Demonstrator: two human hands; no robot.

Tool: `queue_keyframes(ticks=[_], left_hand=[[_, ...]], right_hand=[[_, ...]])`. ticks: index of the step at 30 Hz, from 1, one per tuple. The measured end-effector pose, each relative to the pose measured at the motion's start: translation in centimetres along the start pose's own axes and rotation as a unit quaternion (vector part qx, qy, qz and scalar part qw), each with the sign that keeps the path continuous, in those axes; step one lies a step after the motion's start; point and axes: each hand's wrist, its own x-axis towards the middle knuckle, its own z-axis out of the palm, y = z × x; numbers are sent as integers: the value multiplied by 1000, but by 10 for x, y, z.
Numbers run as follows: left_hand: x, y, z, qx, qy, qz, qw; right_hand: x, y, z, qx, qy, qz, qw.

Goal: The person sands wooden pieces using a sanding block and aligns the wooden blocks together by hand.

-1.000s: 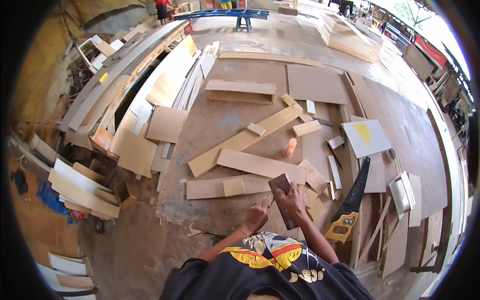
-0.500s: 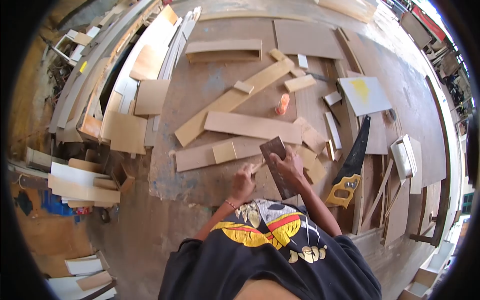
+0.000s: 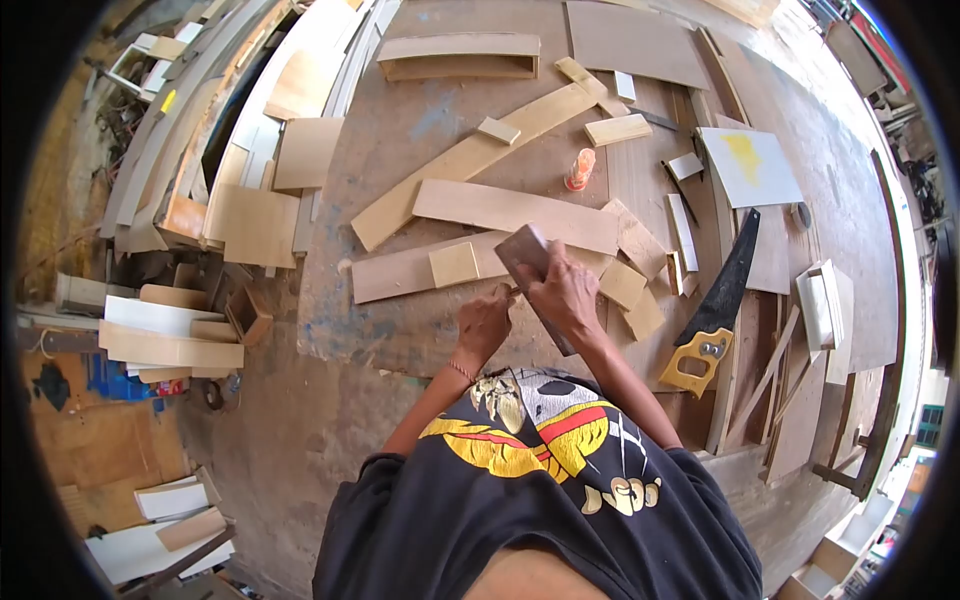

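My right hand [image 3: 567, 290] is wrapped round a dark flat block [image 3: 522, 250], which stands tilted on its edge. Left of it, my left hand [image 3: 484, 322] is closed in a pinch close to the block's edge; a small light piece shows partly at its fingertips, too small to make out. Just beyond both hands lie a long board [image 3: 380, 277] with a small square wood piece [image 3: 454, 264] on it and another long board [image 3: 515, 214]. Small wood pieces [image 3: 622, 285] lie right of my right hand.
A handsaw [image 3: 718, 300] with a yellow handle lies at the right. An orange-and-white bottle [image 3: 579, 170] stands on the work surface [image 3: 400, 340]. Farther back are an open wooden box [image 3: 460, 57] and a pale panel with yellow paint [image 3: 750, 167]. Stacked boards [image 3: 262, 225] fill the left side.
The view has tilted downward, so the boards appear higher. The dark block leans and has shifted left towards my left hand. Both hands keep their closed grips.
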Motion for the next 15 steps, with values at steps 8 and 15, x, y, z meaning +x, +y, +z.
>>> queue_keyframes(ticks=[8, 15], left_hand=[[-3, -8, 17, -25, 41, -20, 999], [-5, 0, 10, 17, -3, -34, 999]], right_hand=[[-45, 21, -16, -18, -28, 10, 999], [-10, 14, 4, 16, -2, 10, 1000]])
